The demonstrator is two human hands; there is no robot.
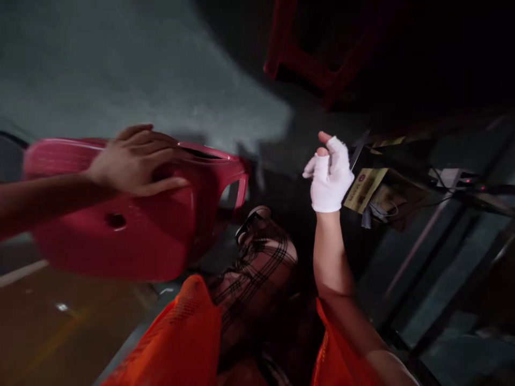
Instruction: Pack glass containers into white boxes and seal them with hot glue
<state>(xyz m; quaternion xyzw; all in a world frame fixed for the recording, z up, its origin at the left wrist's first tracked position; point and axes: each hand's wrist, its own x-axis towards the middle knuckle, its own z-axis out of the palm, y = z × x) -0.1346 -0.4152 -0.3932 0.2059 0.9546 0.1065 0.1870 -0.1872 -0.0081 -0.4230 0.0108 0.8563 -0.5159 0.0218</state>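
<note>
My left hand (139, 161) is bare and rests on a red plastic stool (153, 236), across the edge of its seat. Its thumb is spread away from the fingers, which lie stretched toward the slot in the stool's side; their tips are partly hard to see. My right hand (332, 174) wears a white glove, with some bare fingertips showing. It is raised over the dark floor, fingers loosely bent and apart, and I see nothing in it. Nearest to it on the right is a yellowish cardboard box (366, 190), apart from or just behind the glove.
Another red stool (309, 69) stands in shadow ahead. On the right are a metal frame (418, 252) and a white power strip (450, 177) with red lights and cables. Below me are my plaid-covered leg (265, 252) and shoe (257, 214). A brown surface (80, 321) lies at lower left.
</note>
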